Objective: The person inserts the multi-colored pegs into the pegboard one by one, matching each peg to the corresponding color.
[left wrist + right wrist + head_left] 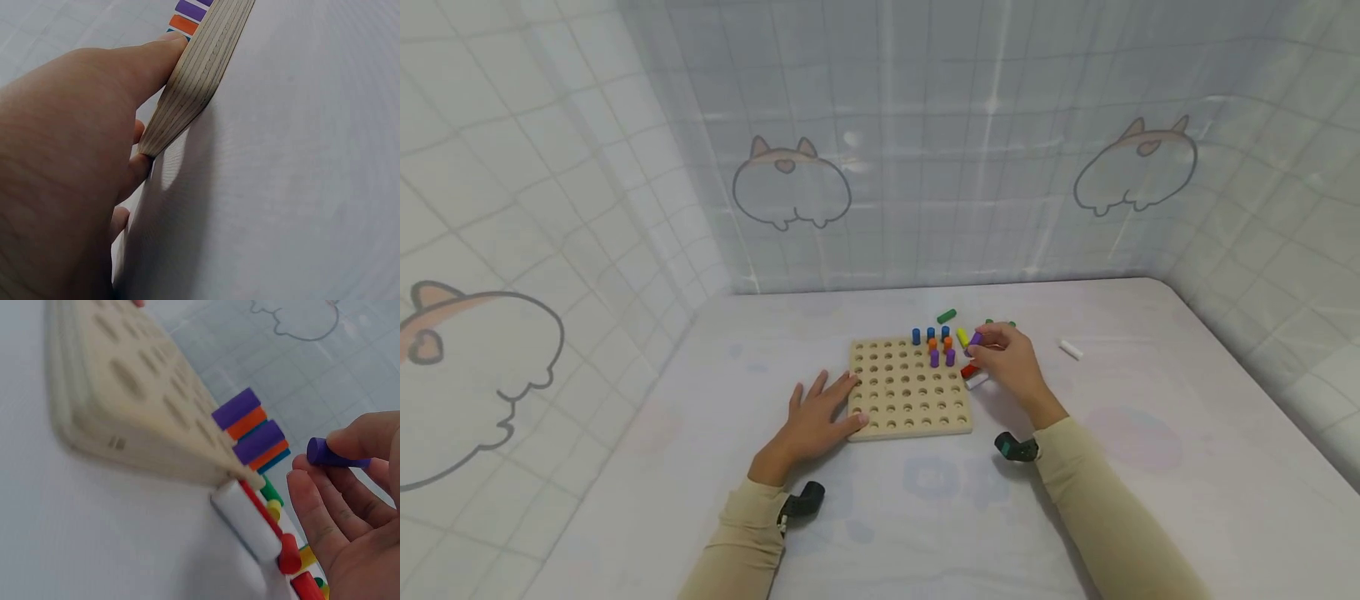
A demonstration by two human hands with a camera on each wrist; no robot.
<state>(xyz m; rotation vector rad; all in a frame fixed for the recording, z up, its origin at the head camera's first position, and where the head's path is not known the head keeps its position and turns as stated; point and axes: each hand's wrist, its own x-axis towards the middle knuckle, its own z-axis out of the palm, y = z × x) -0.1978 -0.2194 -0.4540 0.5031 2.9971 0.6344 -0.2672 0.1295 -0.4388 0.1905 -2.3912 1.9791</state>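
Note:
A square wooden pegboard point(895, 400) with rows of holes lies on the table. My left hand point(816, 421) rests at its left edge, fingers spread, with thumb and fingertips on the board; the left wrist view shows the thumb on top near the layered side point(200, 69). Between thumb and fingers my right hand point(1011, 358) pinches a purple peg point(331, 454), held just off the board's right side. Two purple pegs point(257, 440) stand upright in holes near the far right corner, with two orange pegs point(948, 342) behind them and blue pegs point(931, 333) in the back row.
Loose pegs lie right of the board: a white peg point(247, 519), a red peg point(970, 370) and a yellow peg point(962, 337). A green peg point(947, 317) lies beyond the far edge. Another white peg point(1071, 349) sits farther right. A tile-patterned curtain point(940, 208) hangs behind the table.

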